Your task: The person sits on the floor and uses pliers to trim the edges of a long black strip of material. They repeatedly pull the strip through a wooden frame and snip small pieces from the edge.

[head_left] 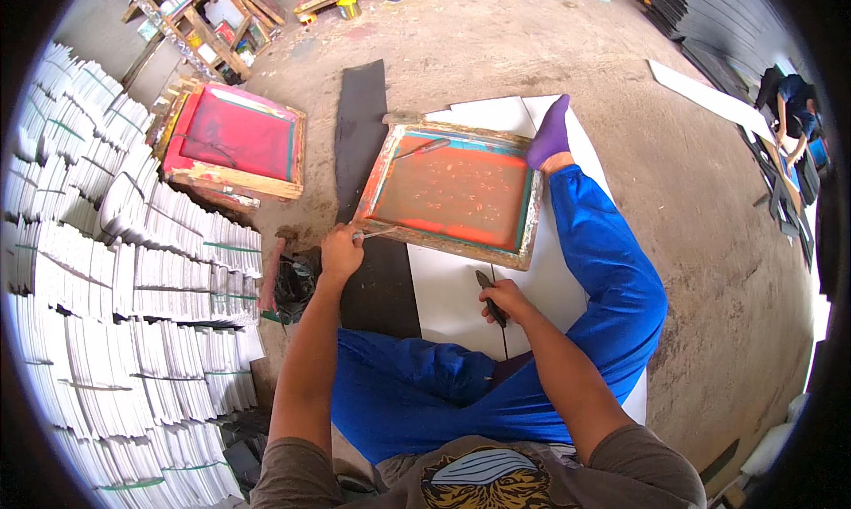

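A wooden screen-printing frame (454, 245) with orange-stained mesh lies on white sheets (452, 301) in front of me. My left hand (341, 254) is closed at its near left corner. A thin, pale, rod-like tool (381, 232) sticks out from those fingers along the frame's edge. My right hand (505, 302) grips a black hand tool (485, 283) upright over the white sheets, short of the frame's near edge; its exact kind is unclear. On the mesh rests a screwdriver-like tool (425, 148) with a reddish handle. My purple-socked foot (550, 132) touches the frame's far right corner.
Stacks of bundled white sheets (168, 279) rise along the left. A second frame with pink-red mesh (235, 137) sits at the far left. A dark strip (362, 128) runs beneath the main frame's left side. Another person (796, 110) is at the right edge.
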The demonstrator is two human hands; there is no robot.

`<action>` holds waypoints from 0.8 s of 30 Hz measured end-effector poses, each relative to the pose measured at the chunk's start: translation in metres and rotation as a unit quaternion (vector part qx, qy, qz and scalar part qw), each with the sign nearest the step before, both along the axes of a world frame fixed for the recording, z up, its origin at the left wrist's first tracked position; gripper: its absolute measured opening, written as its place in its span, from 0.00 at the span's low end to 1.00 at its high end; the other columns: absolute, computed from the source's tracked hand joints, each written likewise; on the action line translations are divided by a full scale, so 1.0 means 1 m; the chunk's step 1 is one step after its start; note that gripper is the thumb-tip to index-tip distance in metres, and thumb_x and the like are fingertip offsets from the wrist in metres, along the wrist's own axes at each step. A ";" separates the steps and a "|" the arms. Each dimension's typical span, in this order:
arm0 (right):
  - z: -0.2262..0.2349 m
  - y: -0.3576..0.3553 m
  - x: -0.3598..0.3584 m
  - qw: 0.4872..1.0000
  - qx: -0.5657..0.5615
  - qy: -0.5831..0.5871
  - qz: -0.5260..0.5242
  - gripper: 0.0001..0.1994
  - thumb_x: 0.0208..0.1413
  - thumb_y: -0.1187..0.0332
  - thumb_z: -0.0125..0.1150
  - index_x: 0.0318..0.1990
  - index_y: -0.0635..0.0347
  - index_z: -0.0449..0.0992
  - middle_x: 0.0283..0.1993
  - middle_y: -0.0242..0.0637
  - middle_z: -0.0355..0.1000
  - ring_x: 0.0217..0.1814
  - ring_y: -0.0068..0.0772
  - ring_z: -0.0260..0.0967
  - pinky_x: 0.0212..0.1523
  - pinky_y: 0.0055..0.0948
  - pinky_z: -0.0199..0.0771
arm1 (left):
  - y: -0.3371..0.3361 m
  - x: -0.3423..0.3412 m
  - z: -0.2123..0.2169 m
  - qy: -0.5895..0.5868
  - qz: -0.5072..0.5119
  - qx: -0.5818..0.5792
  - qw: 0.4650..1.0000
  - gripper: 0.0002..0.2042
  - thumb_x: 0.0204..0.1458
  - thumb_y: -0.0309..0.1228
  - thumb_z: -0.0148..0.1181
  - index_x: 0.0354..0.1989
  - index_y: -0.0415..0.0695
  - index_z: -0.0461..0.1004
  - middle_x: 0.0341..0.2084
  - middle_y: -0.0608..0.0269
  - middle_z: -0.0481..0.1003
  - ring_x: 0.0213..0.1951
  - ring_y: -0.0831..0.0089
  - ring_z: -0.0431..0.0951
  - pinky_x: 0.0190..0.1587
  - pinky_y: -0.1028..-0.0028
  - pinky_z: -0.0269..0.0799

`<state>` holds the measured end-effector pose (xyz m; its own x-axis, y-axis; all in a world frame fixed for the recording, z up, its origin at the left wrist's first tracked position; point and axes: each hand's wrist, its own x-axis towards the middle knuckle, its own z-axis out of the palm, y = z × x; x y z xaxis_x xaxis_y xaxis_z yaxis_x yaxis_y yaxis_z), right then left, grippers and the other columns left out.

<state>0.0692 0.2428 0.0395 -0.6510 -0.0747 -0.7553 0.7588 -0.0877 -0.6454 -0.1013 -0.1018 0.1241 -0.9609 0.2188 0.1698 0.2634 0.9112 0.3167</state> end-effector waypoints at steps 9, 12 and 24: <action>-0.003 0.002 0.001 1.000 0.009 -0.005 -0.004 0.13 0.54 0.69 0.63 0.39 0.73 0.73 0.30 0.51 0.75 0.24 0.43 0.77 0.21 0.39 0.80 | -0.017 0.009 0.020 0.046 0.068 0.153 0.985 0.10 0.54 0.29 0.63 0.29 0.33 0.74 0.28 0.38 0.75 0.35 0.38 0.76 0.38 0.53 0.70; -0.010 -0.004 0.003 1.000 0.027 0.003 -0.012 0.13 0.54 0.68 0.64 0.38 0.71 0.74 0.28 0.48 0.76 0.23 0.39 0.76 0.22 0.37 0.78 | -0.039 0.009 -0.004 0.056 0.118 0.222 0.966 0.10 0.54 0.29 0.63 0.29 0.32 0.73 0.27 0.38 0.74 0.33 0.40 0.76 0.37 0.55 0.69; -0.005 -0.017 0.002 0.973 0.176 0.086 0.121 0.12 0.55 0.62 0.62 0.38 0.63 0.77 0.27 0.41 0.77 0.23 0.34 0.76 0.26 0.36 0.76 | -0.016 -0.010 -0.038 -0.126 0.073 0.746 0.650 0.08 0.70 0.34 0.48 0.39 0.44 0.69 0.44 0.57 0.77 0.54 0.61 0.78 0.57 0.57 0.70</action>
